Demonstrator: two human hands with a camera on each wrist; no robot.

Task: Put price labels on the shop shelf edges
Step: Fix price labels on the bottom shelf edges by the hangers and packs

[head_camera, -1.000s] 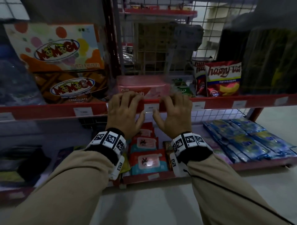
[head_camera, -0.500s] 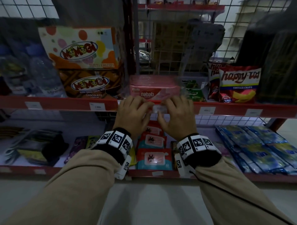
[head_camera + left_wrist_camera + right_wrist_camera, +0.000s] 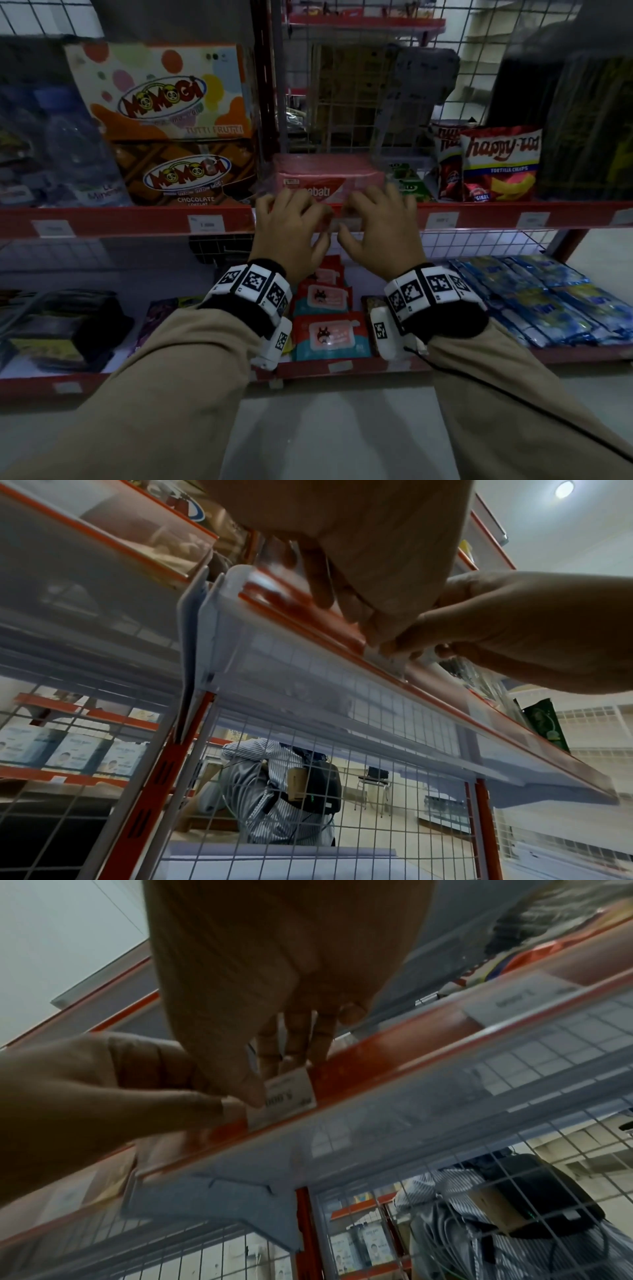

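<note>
Both hands work at the red shelf edge (image 3: 137, 219) below the pink Nabati wafer pack (image 3: 329, 174). The left hand (image 3: 291, 233) and right hand (image 3: 380, 229) pinch the white price label (image 3: 287, 1096) against the edge strip, thumbs beneath, fingers curled over the top.

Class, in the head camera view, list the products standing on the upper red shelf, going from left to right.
Water bottles → stacked Momogi boxes → pink Nabati pack → green packet → Happy Tos tortilla chips.
</note>
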